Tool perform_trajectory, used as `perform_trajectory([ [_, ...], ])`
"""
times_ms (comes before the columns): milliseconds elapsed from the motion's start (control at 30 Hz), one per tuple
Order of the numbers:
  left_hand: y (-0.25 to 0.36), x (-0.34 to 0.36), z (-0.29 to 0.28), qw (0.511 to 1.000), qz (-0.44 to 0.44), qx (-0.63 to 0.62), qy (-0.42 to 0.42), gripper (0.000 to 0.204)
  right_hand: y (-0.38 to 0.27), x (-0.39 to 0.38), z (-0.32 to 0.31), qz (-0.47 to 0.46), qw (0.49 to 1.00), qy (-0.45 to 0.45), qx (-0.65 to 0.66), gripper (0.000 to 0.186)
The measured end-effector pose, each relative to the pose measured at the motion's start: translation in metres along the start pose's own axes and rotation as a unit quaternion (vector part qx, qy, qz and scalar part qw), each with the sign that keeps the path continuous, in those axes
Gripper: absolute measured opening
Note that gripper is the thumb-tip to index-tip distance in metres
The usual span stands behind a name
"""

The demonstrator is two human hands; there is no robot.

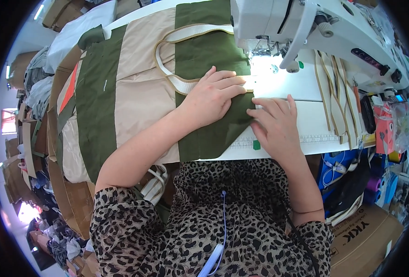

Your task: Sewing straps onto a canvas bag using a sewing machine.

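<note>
A large piece of fabric in dark green and beige panels covers the left of the white sewing table. On it lies a looped white strap with tan edges. My left hand rests over the strap's near end, fingers stretched forward and pressing it against the green cloth. At the cloth's right edge is my right hand, fingers bent and apart, its fingertips touching or just beside the edge. The white sewing machine stands beyond, its lit needle area close to the strap end.
Several tan-edged strips hang over the table's right side. A ruler scale runs along the front edge. Cardboard boxes and piled cloth stand at the left; another box sits at lower right. A red package is at far right.
</note>
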State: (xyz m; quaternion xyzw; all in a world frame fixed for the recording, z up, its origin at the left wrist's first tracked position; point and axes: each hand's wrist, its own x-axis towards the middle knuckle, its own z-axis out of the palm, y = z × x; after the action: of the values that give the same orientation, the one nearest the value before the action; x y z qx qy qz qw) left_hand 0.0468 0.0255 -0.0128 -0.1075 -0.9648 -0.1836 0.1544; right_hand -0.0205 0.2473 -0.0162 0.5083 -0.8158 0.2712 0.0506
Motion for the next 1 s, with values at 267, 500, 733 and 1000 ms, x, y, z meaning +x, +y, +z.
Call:
perform_trajectory([
  [267,-0.002,0.001,0.002,1.000,-0.006,0.011,0.019,0.024,0.000,-0.007,-0.002,-0.026,0.999,-0.014,0.029,0.022],
  [500,-0.001,0.003,0.003,1.000,-0.007,0.016,0.022,0.035,0.001,-0.006,-0.003,-0.020,0.999,-0.006,0.029,0.019],
  [733,-0.001,0.003,0.002,0.999,-0.005,0.023,0.022,0.035,0.002,-0.007,-0.003,-0.024,0.999,-0.010,0.031,0.020],
  [1000,-0.018,0.017,0.007,1.000,-0.004,0.019,0.025,0.030,0.002,0.001,0.000,0.010,1.000,-0.002,0.014,0.023],
])
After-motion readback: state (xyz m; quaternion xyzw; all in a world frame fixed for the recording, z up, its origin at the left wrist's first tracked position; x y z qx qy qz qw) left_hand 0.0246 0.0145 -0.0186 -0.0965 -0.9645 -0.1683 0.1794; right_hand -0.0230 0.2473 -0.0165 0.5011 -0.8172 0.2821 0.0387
